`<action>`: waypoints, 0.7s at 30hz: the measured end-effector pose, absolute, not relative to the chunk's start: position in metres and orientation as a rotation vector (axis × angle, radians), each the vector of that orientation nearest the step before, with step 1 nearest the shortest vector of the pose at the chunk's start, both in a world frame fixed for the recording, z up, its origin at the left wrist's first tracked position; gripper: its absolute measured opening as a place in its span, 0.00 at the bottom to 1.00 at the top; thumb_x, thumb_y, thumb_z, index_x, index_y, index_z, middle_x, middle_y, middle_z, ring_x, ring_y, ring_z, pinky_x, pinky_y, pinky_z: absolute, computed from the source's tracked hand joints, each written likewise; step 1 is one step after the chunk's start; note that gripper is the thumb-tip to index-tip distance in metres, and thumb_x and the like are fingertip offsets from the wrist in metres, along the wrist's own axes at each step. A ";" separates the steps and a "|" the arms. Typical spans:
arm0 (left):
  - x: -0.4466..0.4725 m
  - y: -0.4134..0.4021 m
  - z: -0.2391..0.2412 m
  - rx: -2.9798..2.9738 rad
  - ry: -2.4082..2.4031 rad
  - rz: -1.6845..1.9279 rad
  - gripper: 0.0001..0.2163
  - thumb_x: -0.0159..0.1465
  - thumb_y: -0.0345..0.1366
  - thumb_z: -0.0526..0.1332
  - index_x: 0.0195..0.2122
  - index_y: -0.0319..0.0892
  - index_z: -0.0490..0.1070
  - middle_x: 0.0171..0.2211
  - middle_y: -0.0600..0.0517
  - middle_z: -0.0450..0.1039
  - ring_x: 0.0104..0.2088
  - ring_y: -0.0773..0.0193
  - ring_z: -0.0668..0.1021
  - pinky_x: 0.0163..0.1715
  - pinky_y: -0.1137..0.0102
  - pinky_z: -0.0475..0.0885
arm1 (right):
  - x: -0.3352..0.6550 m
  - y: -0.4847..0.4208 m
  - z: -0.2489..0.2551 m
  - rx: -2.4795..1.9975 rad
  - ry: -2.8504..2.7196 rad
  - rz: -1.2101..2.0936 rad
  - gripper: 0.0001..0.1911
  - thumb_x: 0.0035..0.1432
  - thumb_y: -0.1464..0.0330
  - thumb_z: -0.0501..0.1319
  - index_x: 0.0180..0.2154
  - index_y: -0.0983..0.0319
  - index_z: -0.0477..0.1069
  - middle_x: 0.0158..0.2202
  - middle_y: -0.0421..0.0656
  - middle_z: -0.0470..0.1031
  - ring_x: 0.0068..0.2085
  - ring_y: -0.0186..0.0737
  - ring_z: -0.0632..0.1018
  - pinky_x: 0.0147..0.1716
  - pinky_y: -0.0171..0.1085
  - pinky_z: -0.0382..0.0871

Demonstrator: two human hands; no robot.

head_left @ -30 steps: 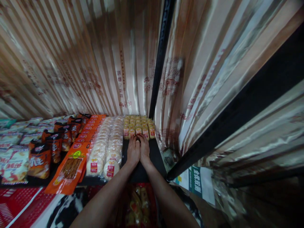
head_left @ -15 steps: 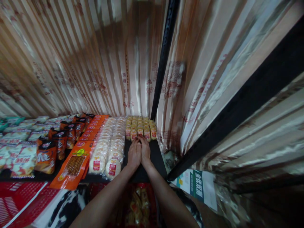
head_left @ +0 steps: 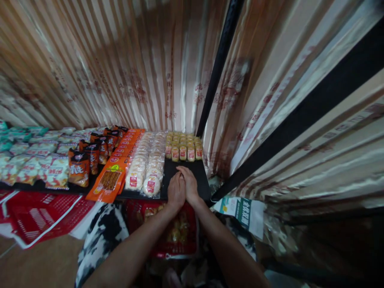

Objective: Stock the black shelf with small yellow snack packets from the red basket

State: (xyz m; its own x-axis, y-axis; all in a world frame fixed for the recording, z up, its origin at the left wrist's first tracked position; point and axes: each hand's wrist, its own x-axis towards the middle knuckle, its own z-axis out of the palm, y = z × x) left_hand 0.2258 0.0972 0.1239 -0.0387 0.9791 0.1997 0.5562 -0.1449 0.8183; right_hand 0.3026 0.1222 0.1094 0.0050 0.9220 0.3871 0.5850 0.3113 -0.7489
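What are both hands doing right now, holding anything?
Left hand: over the bare black shelf, pressed against the right hand; a hold cannot be told.
Right hand: fingers extended toward the yellow snack packs, not touching them; nothing visibly held.

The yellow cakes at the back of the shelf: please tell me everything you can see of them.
The yellow cakes are small golden rounds in clear wrappers with red labels. They stand in tidy rows at the back right of the black shelf, beside the round white cakes and near a black post. Both hands are in front, apart from them.
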 end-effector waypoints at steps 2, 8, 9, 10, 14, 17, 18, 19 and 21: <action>0.224 0.084 0.122 1.751 1.610 1.091 0.20 0.64 0.33 0.42 0.52 0.35 0.65 0.50 0.42 0.70 0.52 0.59 0.70 0.54 0.62 0.63 | 0.302 0.109 0.114 -1.397 -1.742 0.477 0.25 0.51 0.79 0.46 0.47 0.60 0.70 0.46 0.44 0.72 0.47 0.38 0.71 0.50 0.39 0.65; 0.208 0.051 0.106 1.826 1.595 1.126 0.19 0.65 0.33 0.42 0.52 0.35 0.63 0.48 0.41 0.69 0.50 0.59 0.70 0.53 0.62 0.64 | 0.296 0.074 0.121 -1.335 -1.957 0.464 0.20 0.54 0.78 0.51 0.47 0.63 0.70 0.45 0.47 0.73 0.47 0.41 0.70 0.50 0.41 0.64; 0.205 0.045 0.103 1.855 1.590 1.150 0.18 0.65 0.33 0.42 0.52 0.35 0.63 0.47 0.41 0.69 0.50 0.59 0.70 0.52 0.61 0.64 | 0.296 0.070 0.122 -1.324 -1.997 0.460 0.19 0.54 0.78 0.52 0.47 0.63 0.70 0.45 0.47 0.73 0.46 0.41 0.70 0.50 0.41 0.64; 0.201 0.039 0.099 1.894 1.581 1.170 0.18 0.65 0.34 0.42 0.50 0.35 0.63 0.47 0.41 0.69 0.49 0.59 0.70 0.52 0.61 0.64 | 0.296 0.065 0.123 -1.312 -2.048 0.456 0.19 0.54 0.77 0.53 0.47 0.63 0.70 0.44 0.47 0.73 0.46 0.42 0.69 0.49 0.41 0.64; 0.185 0.012 0.094 2.106 1.509 1.112 0.17 0.65 0.36 0.41 0.40 0.38 0.68 0.39 0.43 0.70 0.43 0.57 0.70 0.47 0.58 0.66 | 0.295 0.048 0.135 -1.153 -2.411 0.452 0.17 0.54 0.74 0.56 0.47 0.64 0.69 0.44 0.48 0.71 0.46 0.42 0.67 0.47 0.39 0.64; 0.172 -0.012 0.091 2.088 1.484 1.079 0.18 0.66 0.36 0.40 0.40 0.39 0.69 0.39 0.43 0.69 0.42 0.58 0.70 0.45 0.59 0.67 | 0.293 0.034 0.142 -1.068 -2.606 0.488 0.15 0.53 0.71 0.58 0.45 0.63 0.69 0.42 0.48 0.70 0.44 0.42 0.68 0.43 0.39 0.65; 0.168 -0.018 0.088 2.064 1.469 1.068 0.18 0.65 0.36 0.40 0.39 0.39 0.69 0.38 0.43 0.69 0.42 0.58 0.71 0.45 0.60 0.67 | 0.292 0.030 0.141 -1.074 -2.639 0.520 0.15 0.52 0.70 0.58 0.43 0.64 0.69 0.41 0.48 0.70 0.43 0.42 0.69 0.42 0.38 0.66; 0.164 -0.024 0.085 2.041 1.445 1.044 0.18 0.65 0.35 0.39 0.37 0.39 0.69 0.37 0.43 0.70 0.42 0.58 0.71 0.45 0.60 0.67 | 0.290 0.026 0.138 -1.089 -2.663 0.566 0.14 0.51 0.70 0.58 0.42 0.64 0.70 0.40 0.48 0.70 0.41 0.42 0.70 0.41 0.38 0.66; 0.158 -0.031 0.074 2.002 1.406 0.919 0.19 0.65 0.34 0.39 0.35 0.39 0.70 0.35 0.44 0.71 0.41 0.59 0.72 0.45 0.62 0.67 | 0.288 0.022 0.124 -1.133 -2.704 0.694 0.12 0.50 0.73 0.57 0.40 0.64 0.71 0.38 0.47 0.72 0.39 0.40 0.72 0.39 0.36 0.66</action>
State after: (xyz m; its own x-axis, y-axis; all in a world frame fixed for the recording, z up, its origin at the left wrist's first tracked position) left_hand 0.1580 -0.0312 0.0736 0.2296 0.9455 0.2309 0.5909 -0.3240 0.7389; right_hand 0.2881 0.0219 0.1240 -0.7100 0.7019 -0.0576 0.6429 0.6126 -0.4598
